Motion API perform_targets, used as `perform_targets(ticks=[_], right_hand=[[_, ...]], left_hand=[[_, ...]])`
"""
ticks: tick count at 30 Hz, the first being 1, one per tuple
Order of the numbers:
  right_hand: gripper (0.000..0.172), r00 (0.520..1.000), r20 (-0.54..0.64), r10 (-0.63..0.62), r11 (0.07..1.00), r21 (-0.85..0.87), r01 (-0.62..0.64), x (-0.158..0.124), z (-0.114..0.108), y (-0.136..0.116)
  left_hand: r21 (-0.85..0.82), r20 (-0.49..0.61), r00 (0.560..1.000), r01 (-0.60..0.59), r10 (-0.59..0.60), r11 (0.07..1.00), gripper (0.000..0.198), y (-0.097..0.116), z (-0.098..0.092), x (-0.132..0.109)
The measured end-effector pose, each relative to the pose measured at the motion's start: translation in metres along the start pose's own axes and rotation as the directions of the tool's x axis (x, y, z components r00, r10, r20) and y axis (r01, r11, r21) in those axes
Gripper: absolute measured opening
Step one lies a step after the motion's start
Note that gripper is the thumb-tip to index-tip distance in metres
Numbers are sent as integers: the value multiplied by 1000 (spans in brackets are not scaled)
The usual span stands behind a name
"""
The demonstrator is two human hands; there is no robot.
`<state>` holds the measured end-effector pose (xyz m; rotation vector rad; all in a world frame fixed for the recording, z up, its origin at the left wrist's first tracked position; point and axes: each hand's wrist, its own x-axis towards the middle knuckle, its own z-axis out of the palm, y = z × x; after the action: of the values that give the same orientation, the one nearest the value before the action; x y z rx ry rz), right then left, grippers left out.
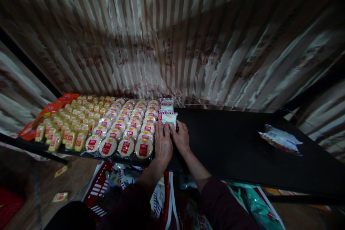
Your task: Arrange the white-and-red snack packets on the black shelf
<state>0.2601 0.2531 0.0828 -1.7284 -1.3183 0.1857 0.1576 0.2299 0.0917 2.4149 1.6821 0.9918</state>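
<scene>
A small white snack packet (169,118) with a red-and-blue striped edge stands on the black shelf (215,140), in front of a similar packet (166,104). My left hand (162,147) lies at its front left, fingers stretched out, against the last row of round wrapped rice crackers (143,148). At the packet's front right corner, my right hand (181,137) has its thumb and fingers closed about the edge. The packet's lower part is hidden by my fingers.
Yellow wrapped snacks (81,140) and orange packages (48,109) fill the shelf's left end. A bag with a striped edge (280,139) lies at the right. Below stand a red-and-white box (101,183) and bags of packets. Two small packets (60,197) lie on the floor. Patterned sheeting (172,43) hangs behind.
</scene>
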Motion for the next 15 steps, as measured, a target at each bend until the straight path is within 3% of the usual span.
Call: perform_targets(ticks=[6,15], right_hand=[[53,993,-82,-86,996,-23,84,-6,0,2],[43,978,-85,-188,981,-56,184,-27,-18,-14]], left_hand=[[10,-25,1000,-17,17,1000,51,1,0,-2],[-79,-97,993,-79,71,994,49,1,-6,-13]])
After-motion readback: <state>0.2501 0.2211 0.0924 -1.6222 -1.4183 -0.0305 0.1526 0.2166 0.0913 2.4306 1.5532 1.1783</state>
